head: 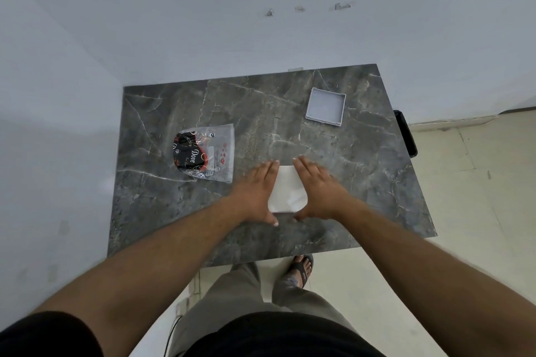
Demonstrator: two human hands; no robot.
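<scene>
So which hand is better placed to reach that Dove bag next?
Probably the left hand: it lies flat at the left edge of the white paper, the side where the Dove bag sits. The right hand is across the paper, farther off.

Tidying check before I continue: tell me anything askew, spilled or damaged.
Nothing is spilled. The wall shows chipped paint patches above the table. The clear Dove packet lies crooked to the table's edge. The white sheet lies flat.

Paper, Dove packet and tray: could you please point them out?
Paper (287,188), head view, its uncovered middle.
Dove packet (204,153), head view, its printed middle.
Tray (325,107), head view, its bare floor.
</scene>
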